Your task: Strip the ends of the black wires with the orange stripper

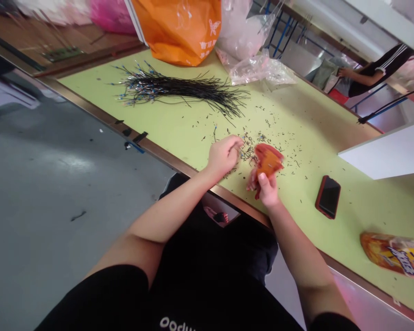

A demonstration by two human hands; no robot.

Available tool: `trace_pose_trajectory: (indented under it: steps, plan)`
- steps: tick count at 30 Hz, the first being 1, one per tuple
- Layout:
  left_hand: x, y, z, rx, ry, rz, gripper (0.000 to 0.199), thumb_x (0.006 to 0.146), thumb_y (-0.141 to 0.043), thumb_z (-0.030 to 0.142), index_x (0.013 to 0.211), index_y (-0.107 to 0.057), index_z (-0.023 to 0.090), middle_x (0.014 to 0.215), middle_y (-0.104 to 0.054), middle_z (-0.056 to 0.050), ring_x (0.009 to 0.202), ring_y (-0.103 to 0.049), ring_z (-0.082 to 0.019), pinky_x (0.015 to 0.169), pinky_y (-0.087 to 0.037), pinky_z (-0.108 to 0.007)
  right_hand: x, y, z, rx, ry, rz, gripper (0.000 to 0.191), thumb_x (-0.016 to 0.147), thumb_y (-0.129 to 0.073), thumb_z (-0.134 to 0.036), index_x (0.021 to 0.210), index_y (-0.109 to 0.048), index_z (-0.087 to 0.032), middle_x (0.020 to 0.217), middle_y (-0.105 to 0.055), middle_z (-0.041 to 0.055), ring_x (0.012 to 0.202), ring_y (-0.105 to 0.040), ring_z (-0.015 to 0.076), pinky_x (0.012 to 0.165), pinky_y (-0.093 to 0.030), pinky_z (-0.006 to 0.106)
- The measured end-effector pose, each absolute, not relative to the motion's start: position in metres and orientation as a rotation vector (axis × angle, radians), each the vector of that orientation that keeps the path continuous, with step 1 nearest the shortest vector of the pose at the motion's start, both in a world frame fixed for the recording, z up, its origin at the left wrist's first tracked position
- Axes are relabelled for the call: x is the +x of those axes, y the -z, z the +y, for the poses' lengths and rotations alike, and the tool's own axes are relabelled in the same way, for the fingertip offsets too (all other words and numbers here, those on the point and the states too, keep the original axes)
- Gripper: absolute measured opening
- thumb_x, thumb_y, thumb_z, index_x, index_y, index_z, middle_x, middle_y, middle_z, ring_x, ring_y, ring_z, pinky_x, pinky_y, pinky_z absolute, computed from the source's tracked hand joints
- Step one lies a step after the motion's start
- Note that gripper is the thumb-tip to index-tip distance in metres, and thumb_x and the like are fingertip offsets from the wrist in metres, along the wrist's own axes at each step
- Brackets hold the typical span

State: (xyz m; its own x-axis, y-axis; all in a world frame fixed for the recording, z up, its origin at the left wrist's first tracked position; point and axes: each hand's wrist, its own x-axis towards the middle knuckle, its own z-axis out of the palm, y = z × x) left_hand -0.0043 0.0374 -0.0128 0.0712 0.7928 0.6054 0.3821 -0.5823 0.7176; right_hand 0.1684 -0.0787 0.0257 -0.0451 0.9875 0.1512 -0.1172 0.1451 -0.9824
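My right hand is wrapped round the handles of a red and orange wire stripper, slightly blurred, its head over the worktop. To its left, my left hand has its fingers curled together; what they hold, if anything, is hidden. A thin black wire with a blue tip shows just behind that hand. Short black scraps lie scattered around and between both hands. Farther back lies a large bundle of black wires, many with blue and bare metallic ends at the left.
On the green table lie a phone and a bottle of orange drink at the right. An orange bag and clear plastic bags stand at the back. A white panel juts in from the right. Another person's arm shows beyond.
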Motion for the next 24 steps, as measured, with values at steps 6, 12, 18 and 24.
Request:
trace_pose_trajectory:
  steps: [6,12,18,24]
  plan:
    - [-0.017,0.018,0.057,1.78,-1.675,1.369,0.043,0.115,-0.04,0.055,0.097,-0.065,0.024,0.076,-0.066,-0.001,0.066,-0.059,-0.016,0.062,-0.045,-0.031,0.181,-0.043,-0.073,-0.818,-0.839,-0.837,0.034,0.096,-0.073,-0.059,0.083,-0.068,-0.028,0.076,-0.054,0.0001,0.073,-0.06,0.0204,0.087,-0.06,0.041]
    - [0.004,0.002,0.022,2.051,-1.257,1.038,0.044,0.11,-0.046,0.055,0.097,-0.071,0.021,0.075,-0.07,-0.001,0.059,-0.056,-0.013,0.061,-0.042,-0.029,0.183,-0.023,-0.06,-0.911,-1.079,-0.874,0.041,0.091,-0.076,-0.065,0.098,-0.074,-0.025,0.093,-0.074,0.0061,0.091,-0.074,0.0252,0.084,-0.064,0.042]
    - [-0.002,-0.006,0.021,2.113,-0.896,0.825,0.063,0.101,-0.049,0.076,0.112,-0.076,0.02,0.076,-0.07,-0.002,0.065,-0.061,-0.016,0.063,-0.042,-0.028,0.185,-0.015,-0.057,-1.05,-1.065,-1.167,0.054,0.097,-0.059,-0.076,0.102,-0.078,-0.026,0.121,-0.077,0.0101,0.123,-0.072,0.0314,0.11,-0.06,0.05]
    - [-0.004,-0.01,0.02,2.042,-0.785,0.665,0.067,0.098,-0.054,0.078,0.131,-0.073,0.022,0.101,-0.08,-0.006,0.077,-0.069,-0.018,0.067,-0.048,-0.028,0.188,-0.015,-0.056,-1.012,-0.744,-1.511,0.042,0.105,-0.059,-0.064,0.12,-0.081,-0.031,0.13,-0.073,0.0093,0.132,-0.067,0.0347,0.121,-0.051,0.056]
